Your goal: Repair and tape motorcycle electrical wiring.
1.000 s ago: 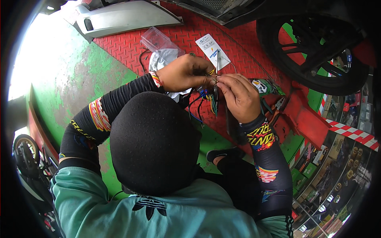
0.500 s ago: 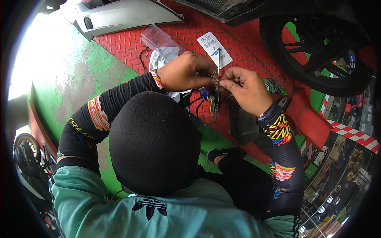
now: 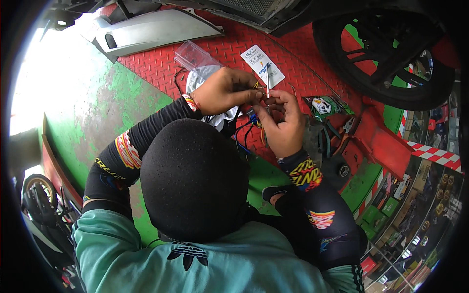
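My left hand [image 3: 225, 90] pinches thin wires [image 3: 258, 86], some of them yellow, between thumb and fingers. Facing it, my right hand [image 3: 284, 126] has its fingertips closed on the same wires, almost touching the left fingertips. The wire ends are too small to make out. A slim silvery rod [image 3: 268, 78] stands out beyond the fingertips, over a white printed card [image 3: 262, 64]; whether a hand grips it is hidden. Below the fingers hangs a bundle of blue, black and orange wires with a blue connector [image 3: 254, 119]. White plastic wrapping [image 3: 201, 74] lies behind my left hand.
A clear plastic case [image 3: 191, 54] rests on the red tread-plate platform [image 3: 151, 56]. Right of my right hand are a green packet [image 3: 323, 106] and pliers [image 3: 348, 126]. A motorcycle wheel [image 3: 359, 61] stands far right, a silver body panel [image 3: 161, 30] far left.
My right hand has moved left and turned more upright, close against the left fingertips. The pliers and more of the green packet now show beside it. The whole view has shifted slightly.
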Demonstrator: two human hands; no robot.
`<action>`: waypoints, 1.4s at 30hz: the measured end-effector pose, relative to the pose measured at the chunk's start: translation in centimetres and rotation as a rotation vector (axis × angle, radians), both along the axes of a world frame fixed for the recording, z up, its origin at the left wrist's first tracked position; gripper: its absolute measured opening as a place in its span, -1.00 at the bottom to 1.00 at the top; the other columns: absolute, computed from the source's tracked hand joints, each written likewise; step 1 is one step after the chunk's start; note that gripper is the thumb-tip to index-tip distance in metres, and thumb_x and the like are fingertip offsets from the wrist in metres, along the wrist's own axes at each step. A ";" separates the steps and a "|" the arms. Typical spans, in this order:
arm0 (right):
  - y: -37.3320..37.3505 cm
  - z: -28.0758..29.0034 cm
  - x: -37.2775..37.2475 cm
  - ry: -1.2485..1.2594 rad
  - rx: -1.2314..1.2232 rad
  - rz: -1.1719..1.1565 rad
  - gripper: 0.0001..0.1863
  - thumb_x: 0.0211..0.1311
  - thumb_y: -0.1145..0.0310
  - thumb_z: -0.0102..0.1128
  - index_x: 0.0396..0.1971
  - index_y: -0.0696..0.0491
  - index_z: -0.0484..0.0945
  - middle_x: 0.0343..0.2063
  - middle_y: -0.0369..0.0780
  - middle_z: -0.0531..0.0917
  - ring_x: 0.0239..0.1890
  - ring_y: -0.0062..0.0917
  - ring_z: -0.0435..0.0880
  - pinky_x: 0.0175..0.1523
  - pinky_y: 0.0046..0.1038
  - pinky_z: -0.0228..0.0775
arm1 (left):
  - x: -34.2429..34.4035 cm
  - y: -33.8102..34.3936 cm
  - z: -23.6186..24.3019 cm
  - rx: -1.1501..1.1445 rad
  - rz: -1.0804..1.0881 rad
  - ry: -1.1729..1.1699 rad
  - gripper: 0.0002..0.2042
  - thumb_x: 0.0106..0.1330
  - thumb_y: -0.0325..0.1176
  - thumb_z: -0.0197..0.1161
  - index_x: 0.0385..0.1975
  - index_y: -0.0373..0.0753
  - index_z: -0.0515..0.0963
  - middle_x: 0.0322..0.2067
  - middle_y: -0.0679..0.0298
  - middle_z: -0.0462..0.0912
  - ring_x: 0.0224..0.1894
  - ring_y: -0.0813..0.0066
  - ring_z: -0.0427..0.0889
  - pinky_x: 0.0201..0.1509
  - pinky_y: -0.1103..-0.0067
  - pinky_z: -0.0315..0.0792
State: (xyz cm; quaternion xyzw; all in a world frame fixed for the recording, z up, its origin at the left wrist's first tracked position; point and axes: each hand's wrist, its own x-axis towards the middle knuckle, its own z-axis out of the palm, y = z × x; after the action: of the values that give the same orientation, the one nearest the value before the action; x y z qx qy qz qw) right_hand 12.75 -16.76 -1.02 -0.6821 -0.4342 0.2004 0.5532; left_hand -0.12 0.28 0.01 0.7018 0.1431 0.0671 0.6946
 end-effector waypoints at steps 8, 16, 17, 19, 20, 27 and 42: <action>1.1 0.3 -0.5 -0.249 0.096 -0.092 -0.74 0.18 0.58 0.40 -0.14 0.13 0.60 -0.27 -0.17 0.70 -0.30 -0.45 0.75 -0.19 -0.43 0.62 | -0.4 0.1 -0.5 -0.118 0.028 0.008 -0.84 0.45 -0.46 0.33 -0.14 -0.43 0.58 -0.24 0.23 0.75 -0.14 0.58 0.73 -0.03 0.57 0.62; 1.0 1.6 0.5 -0.073 -0.009 0.021 -0.87 0.25 0.52 0.35 -0.23 0.15 0.62 -0.42 -0.18 0.74 -0.40 -0.49 0.79 -0.29 -0.44 0.62 | -0.6 0.2 0.2 0.029 0.077 0.019 -0.83 0.39 -0.48 0.39 -0.19 -0.38 0.53 -0.22 0.24 0.75 -0.11 0.56 0.75 -0.02 0.57 0.63; 0.9 1.4 0.7 -0.035 -0.028 0.049 -0.87 0.25 0.51 0.35 -0.23 0.14 0.62 -0.42 -0.17 0.74 -0.40 -0.47 0.79 -0.30 -0.43 0.62 | -0.6 0.2 0.1 0.050 0.081 0.008 -0.83 0.39 -0.48 0.39 -0.18 -0.38 0.54 -0.22 0.23 0.75 -0.10 0.55 0.76 -0.02 0.57 0.64; 0.9 1.0 1.1 0.005 -0.043 0.077 -0.88 0.25 0.51 0.35 -0.24 0.14 0.62 -0.43 -0.16 0.74 -0.39 -0.46 0.80 -0.31 -0.42 0.62 | -0.7 0.2 -0.3 0.065 0.088 -0.007 -0.81 0.38 -0.48 0.39 -0.15 -0.40 0.54 -0.24 0.24 0.75 -0.13 0.54 0.77 -0.07 0.59 0.64; 0.8 0.9 1.4 -0.026 -0.066 0.103 -0.87 0.24 0.50 0.35 -0.24 0.14 0.62 -0.43 -0.14 0.73 -0.39 -0.42 0.80 -0.31 -0.41 0.62 | -0.8 0.2 -0.4 0.078 0.098 -0.024 -0.79 0.37 -0.48 0.40 -0.12 -0.41 0.55 -0.26 0.24 0.75 -0.16 0.54 0.78 -0.11 0.60 0.64; 0.5 1.1 3.1 -0.084 -0.064 0.227 -0.87 0.27 0.47 0.35 -0.24 0.15 0.62 -0.38 -0.11 0.74 -0.34 -0.27 0.79 -0.26 -0.34 0.61 | -0.5 0.3 -0.1 0.160 0.053 -0.019 -0.83 0.37 -0.47 0.39 -0.14 -0.42 0.66 -0.32 0.20 0.77 -0.27 0.51 0.79 -0.16 0.57 0.64; 0.2 2.2 3.9 -0.139 -0.125 0.291 -0.89 0.25 0.45 0.34 -0.32 0.17 0.62 -0.40 -0.10 0.73 -0.34 -0.24 0.78 -0.25 -0.32 0.59 | -0.5 0.6 -0.3 0.479 -0.009 -0.139 -0.86 0.31 -0.48 0.38 -0.19 -0.38 0.72 -0.35 0.15 0.74 -0.32 0.42 0.74 -0.23 0.52 0.60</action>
State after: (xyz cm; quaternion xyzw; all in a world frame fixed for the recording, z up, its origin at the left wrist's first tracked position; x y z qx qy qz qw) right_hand 16.68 -16.57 1.14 -0.6572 -0.5523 0.2574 0.4436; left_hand -0.63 0.92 -0.26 0.8407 0.0718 0.1440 0.5170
